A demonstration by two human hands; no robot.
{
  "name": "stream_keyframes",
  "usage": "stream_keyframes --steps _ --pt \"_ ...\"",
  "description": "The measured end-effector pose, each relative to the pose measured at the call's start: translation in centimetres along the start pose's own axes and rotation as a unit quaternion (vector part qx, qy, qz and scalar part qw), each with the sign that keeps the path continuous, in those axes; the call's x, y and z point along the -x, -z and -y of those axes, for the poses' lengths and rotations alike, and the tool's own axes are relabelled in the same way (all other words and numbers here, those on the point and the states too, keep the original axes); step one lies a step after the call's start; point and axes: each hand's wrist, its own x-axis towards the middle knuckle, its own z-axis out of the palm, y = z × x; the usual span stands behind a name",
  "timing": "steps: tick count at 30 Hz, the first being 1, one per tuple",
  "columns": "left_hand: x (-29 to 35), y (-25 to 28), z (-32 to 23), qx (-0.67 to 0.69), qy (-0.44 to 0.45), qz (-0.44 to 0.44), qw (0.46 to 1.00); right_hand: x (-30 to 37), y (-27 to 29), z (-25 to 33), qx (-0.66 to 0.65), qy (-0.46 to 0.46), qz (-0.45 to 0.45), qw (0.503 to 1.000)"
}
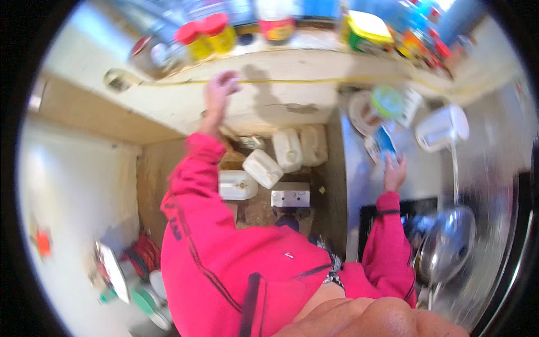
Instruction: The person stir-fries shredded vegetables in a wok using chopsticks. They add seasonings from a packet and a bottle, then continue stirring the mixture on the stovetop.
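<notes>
My left hand [220, 90] is raised in front of the pale wall below the shelf, its fingers loosely bent and apart, with nothing visible in them. On the right, over the metal counter [359, 185], my right hand [395, 171] has its fingers closed on the near end of a blue, flat-looking item [385, 139]; blur hides its exact kind. Just beyond that lie a round pale plate [359, 112] and a tub with a light green lid [387, 101]. A white plastic jug [442, 128] stands to the right of them.
Jars with red lids [215, 25] and a yellow-lidded tub [369, 27] line the shelf. Several white jerrycans [287, 150] stand on the floor below. A shiny metal lid or bowl [447, 245] sits beside my right forearm, near a dark stove-like surface [368, 216].
</notes>
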Motion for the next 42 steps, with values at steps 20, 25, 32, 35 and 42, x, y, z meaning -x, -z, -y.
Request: stream_keyframes --steps 20,25,32,35,42 --pt "44.1 -29.4 1.0 0.008 0.237 0.77 0.592 46.3 47.4 1.7 -0.024 -0.251 -0.334 0.908" --pt "54.7 -34.1 -2.9 -0.023 0.165 0.854 0.492 52.5 51.6 -8.9 0.33 -0.183 -0.179 0.909" --pt "69.9 -37.2 -3.2 -0.026 0.195 0.894 0.403 48.8 51.4 -14.8 0.247 0.062 -0.066 0.965" --pt "73.8 -37.7 -3.7 -0.023 0.193 0.898 0.395 47.8 52.9 -17.4 0.291 0.025 -0.059 0.955" --pt "77.7 -38.4 -6.0 -0.073 0.28 0.874 0.39 46.8 58.0 -14.1 0.033 0.017 -0.222 0.974"
